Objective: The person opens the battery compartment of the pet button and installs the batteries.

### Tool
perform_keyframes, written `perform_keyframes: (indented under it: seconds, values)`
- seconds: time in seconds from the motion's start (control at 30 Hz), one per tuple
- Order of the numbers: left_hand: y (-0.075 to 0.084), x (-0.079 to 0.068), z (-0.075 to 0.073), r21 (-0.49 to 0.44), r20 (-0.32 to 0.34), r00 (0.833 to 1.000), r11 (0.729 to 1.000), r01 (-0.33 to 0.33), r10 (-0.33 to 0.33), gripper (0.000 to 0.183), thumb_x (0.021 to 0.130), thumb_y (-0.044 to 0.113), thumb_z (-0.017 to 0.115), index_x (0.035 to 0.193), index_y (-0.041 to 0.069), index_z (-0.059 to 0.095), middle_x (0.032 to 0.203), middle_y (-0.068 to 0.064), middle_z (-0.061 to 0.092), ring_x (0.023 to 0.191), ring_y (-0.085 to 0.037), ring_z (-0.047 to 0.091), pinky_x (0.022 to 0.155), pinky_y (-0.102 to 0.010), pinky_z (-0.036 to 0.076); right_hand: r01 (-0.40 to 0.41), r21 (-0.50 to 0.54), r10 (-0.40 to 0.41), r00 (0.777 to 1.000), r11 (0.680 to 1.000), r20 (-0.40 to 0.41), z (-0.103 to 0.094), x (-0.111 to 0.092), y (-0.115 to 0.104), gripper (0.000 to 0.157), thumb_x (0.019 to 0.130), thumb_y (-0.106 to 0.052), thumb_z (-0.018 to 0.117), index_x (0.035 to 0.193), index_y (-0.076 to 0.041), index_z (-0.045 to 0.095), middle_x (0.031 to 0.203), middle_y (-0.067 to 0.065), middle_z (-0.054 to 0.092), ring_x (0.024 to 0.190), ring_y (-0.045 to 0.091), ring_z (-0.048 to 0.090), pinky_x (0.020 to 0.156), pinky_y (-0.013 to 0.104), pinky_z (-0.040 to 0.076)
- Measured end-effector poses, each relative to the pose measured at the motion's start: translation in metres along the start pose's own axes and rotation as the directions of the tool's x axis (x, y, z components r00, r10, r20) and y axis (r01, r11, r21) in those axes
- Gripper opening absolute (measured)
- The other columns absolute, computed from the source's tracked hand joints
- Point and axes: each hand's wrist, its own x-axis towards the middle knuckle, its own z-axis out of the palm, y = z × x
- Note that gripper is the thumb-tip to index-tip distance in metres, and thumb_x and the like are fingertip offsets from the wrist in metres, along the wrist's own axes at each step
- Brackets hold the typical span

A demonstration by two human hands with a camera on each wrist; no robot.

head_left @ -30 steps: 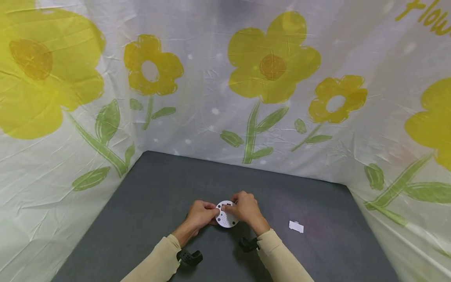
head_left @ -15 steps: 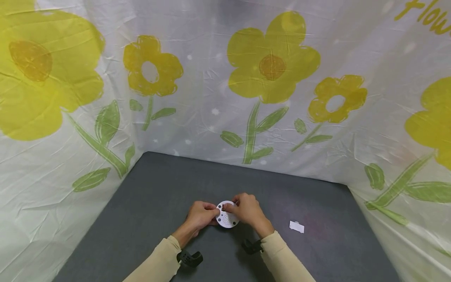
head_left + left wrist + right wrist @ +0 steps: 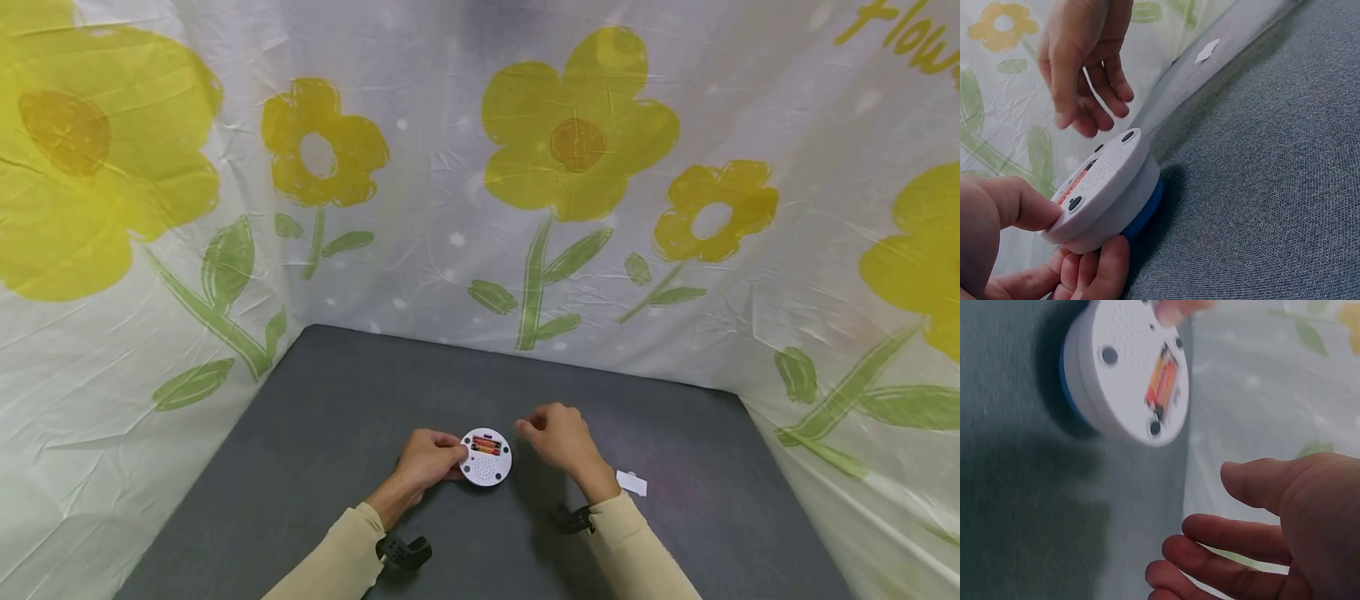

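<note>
Placed, in the relation that seems to count most, with the round white device [image 3: 485,461] between both hands, but unevenly: touching the left hand [image 3: 429,457], just apart from the right hand [image 3: 557,435]. Pinched at the device's left edge by the left, with thumb on top and fingers curled beneath. Poised just right of the device and slightly toward its far side with the right, thumb apart from loosely bent fingers, gripping nothing as far as visible. Down close to the grey table [image 3: 375,383], with the blue lower part [image 3: 1149,211] of the device underneath and its white face upward; impossible to tell whether bearing fully on the table or partly on the fingers. Round in outline, so without a long axis of its own. Turned with the small holes [image 3: 484,472] toward the near edge of the device. Sunk into its face toward the far edge: two red-orange batteries [image 3: 487,447], side by side, with long axes running left to right across the device. Well right of the device and a little nearer the body: a small white plate [image 3: 633,484], long axis mostly left to right, nearer to the right hand than to the left.
</note>
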Motion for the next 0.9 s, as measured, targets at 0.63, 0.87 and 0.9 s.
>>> perform_keyframes:
  seconds: [0.63,0.87,0.9]
  values:
    - [0.0,0.0,0.0,0.009,-0.005,1.0,1.0,0.025,-0.025,0.026,0.091,0.005,0.074,0.113,-0.008,0.077,0.103,-0.015,0.078,0.08,-0.017,0.075,0.07,-0.033,0.068,-0.123,-0.052,0.123,0.992,0.991,-0.004,-0.051,-0.026,0.051,0.021,0.102,-0.025,0.076,0.107,-0.007,0.084,0.1,0.006,0.081,0.086,0.023,0.074,0.076,0.049,0.063]
    - [-0.001,0.0,0.0,-0.001,-0.002,1.0,1.0,0.024,-0.024,0.026,0.091,0.006,0.073,0.113,-0.008,0.076,0.103,-0.015,0.078,0.081,-0.018,0.075,0.07,-0.033,0.068,-0.096,-0.134,0.096,0.995,0.986,-0.003,-0.063,-0.034,0.068,0.022,0.096,-0.017,0.081,0.109,0.001,0.082,0.102,0.012,0.079,0.094,0.032,0.075,0.083,0.055,0.063]
    - [-0.001,0.001,0.0,-0.003,-0.002,1.0,1.0,0.023,-0.023,0.026,0.091,0.006,0.073,0.113,-0.008,0.076,0.103,-0.015,0.078,0.081,-0.018,0.075,0.07,-0.033,0.068,-0.09,-0.146,0.09,0.996,0.985,-0.003,-0.064,-0.035,0.07,0.023,0.096,-0.017,0.082,0.11,0.001,0.082,0.102,0.012,0.079,0.095,0.033,0.075,0.083,0.056,0.063]
